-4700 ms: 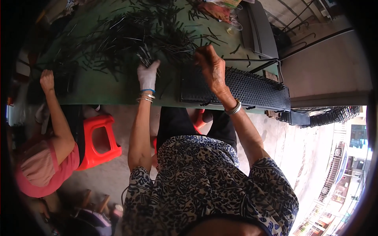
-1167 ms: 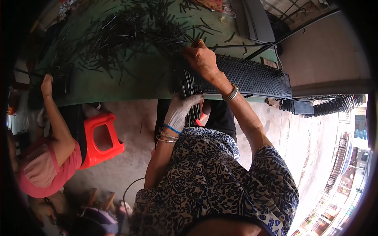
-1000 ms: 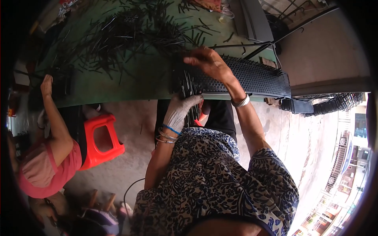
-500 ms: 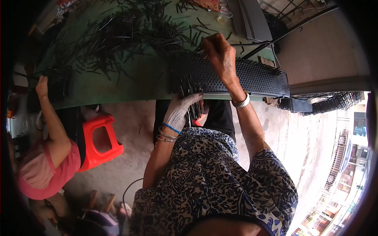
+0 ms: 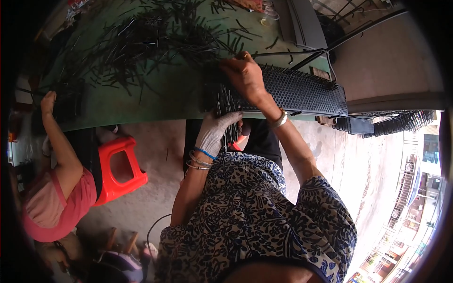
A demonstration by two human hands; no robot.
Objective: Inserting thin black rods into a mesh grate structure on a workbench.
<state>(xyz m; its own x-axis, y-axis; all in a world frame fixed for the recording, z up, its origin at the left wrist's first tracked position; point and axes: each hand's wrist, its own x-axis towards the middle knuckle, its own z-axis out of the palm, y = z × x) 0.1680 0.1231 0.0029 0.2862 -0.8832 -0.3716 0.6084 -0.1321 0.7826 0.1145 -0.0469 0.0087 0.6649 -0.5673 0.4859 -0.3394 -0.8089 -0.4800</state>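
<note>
My left hand [image 5: 218, 125], in a pale knitted glove, is wrapped round a bundle of thin black strips [image 5: 225, 101] at the table's near edge. The strips stand up past the fingers and also hang below them. Above the left part of a long black perforated panel [image 5: 302, 93] is my bare right hand [image 5: 246, 76]. Its fingers are pinched together, and whatever they hold is too dark and small to make out. Short dark pieces stick up along the panel's far edge.
A large heap of loose black strips [image 5: 146, 40] covers the far side of the green table [image 5: 118, 101]. Black metal bars [image 5: 311, 55] cross behind the panel. At left, a co-worker's arm [image 5: 61, 137] reaches to the table beside a red stool [image 5: 121, 172].
My right hand has moved left and a little nearer, toward the panel's left end. My left hand stays nearly in place with the bundle, which has shifted slightly.
</note>
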